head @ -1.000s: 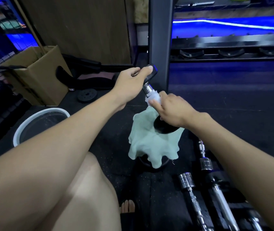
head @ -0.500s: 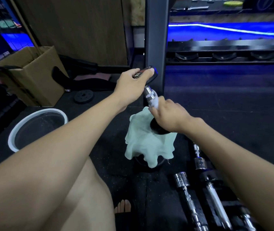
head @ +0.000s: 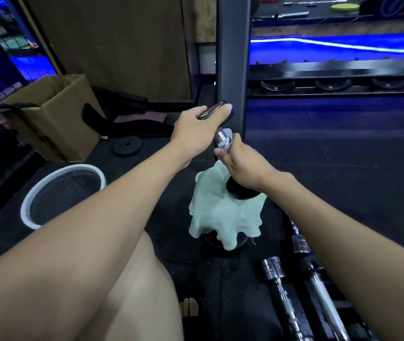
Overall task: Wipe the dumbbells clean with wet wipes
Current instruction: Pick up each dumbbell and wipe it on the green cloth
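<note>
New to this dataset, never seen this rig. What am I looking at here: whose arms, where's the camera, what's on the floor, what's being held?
No robot here: a person's two bare arms, filmed by one wide-angle camera on their head, looking forward and down. The left hand grips the black upper end plate of a chrome-handled dumbbell held tilted. The right hand is wrapped around its handle, with a small white wipe showing just above the fingers. A pale green cloth hangs under the dumbbell. On the dark rubber floor lie a white round bucket, an open cardboard box, a black weight disc and chrome dumbbell bars.
</note>
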